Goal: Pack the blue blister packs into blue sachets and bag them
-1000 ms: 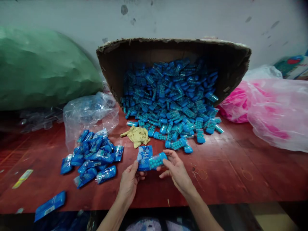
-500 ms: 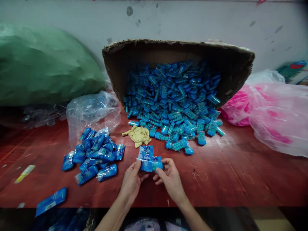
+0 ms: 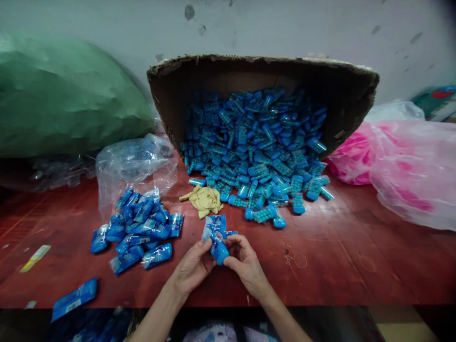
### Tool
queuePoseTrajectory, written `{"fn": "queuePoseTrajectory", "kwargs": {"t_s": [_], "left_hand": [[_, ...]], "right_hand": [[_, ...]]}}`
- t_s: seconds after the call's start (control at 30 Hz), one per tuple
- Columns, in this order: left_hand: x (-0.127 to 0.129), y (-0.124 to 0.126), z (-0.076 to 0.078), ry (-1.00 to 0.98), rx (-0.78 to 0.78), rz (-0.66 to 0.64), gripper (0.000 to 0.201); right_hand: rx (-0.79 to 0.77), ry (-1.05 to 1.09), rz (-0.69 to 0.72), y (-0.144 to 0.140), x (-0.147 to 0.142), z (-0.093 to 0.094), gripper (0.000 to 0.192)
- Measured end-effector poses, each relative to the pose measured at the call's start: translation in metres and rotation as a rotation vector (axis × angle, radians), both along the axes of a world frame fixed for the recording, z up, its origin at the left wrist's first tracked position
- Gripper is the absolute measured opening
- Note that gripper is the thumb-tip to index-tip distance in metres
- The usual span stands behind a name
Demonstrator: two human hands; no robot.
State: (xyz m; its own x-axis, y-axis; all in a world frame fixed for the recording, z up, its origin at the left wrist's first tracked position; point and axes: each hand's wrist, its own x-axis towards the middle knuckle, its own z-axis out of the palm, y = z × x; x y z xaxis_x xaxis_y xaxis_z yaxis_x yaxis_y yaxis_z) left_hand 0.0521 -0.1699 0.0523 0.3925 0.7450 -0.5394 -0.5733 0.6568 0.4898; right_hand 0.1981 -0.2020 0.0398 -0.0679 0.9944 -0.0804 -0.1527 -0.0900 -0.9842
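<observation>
Close to the table's front edge, my left hand (image 3: 195, 267) and my right hand (image 3: 248, 269) both pinch a small container in a printed blue sleeve (image 3: 218, 248). The left thumb presses the sleeve's upper left side, while the right fingers grip its rounded lower end. Just beyond it, flat blue printed sleeves (image 3: 220, 220) lie on the tabletop, partly hidden by the held one. A crumpled yellow cloth (image 3: 204, 200) rests behind them. To the left is a heap of sleeved blue packs (image 3: 144, 222).
A cardboard box (image 3: 263, 71) lies open toward me, spilling clear containers of blue balls (image 3: 263, 190). A clear plastic bag (image 3: 133, 161) and large green sack (image 3: 71, 99) are left. Pink-filled bags (image 3: 402, 171) stand right. One flat blue pack (image 3: 74, 298) overhangs the front edge.
The clear container of balls, sideways over the sleeve before, is now covered by printed blue film. It has turned so its rounded end points down and right.
</observation>
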Motion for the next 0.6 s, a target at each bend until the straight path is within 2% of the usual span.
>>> {"fn": "queuePoseTrajectory", "kwargs": {"t_s": [0.07, 0.13, 0.2, 0.3, 0.47, 0.6], "left_hand": [[-0.001, 0.002, 0.002, -0.036, 0.015, -0.048, 0.018], [0.0, 0.003, 0.005, -0.051, 0.018, -0.103, 0.019], [0.003, 0.002, 0.007, -0.041, 0.018, -0.11, 0.016], [0.012, -0.002, 0.009, -0.005, 0.012, -0.034, 0.011], [0.025, -0.014, 0.004, 0.025, -0.03, 0.09, 0.014], [0.025, -0.014, 0.007, 0.052, -0.03, 0.073, 0.015]], "right_hand": [[0.036, -0.064, 0.027, 0.002, 0.005, 0.003, 0.055], [0.081, -0.134, 0.067, 0.003, 0.01, 0.006, 0.065], [0.117, -0.144, 0.125, 0.004, 0.014, 0.009, 0.062], [0.124, -0.088, 0.164, 0.002, 0.014, 0.008, 0.048], [0.04, 0.026, 0.065, -0.004, 0.007, -0.001, 0.049], [0.004, 0.021, 0.023, -0.006, 0.004, -0.004, 0.044]]}}
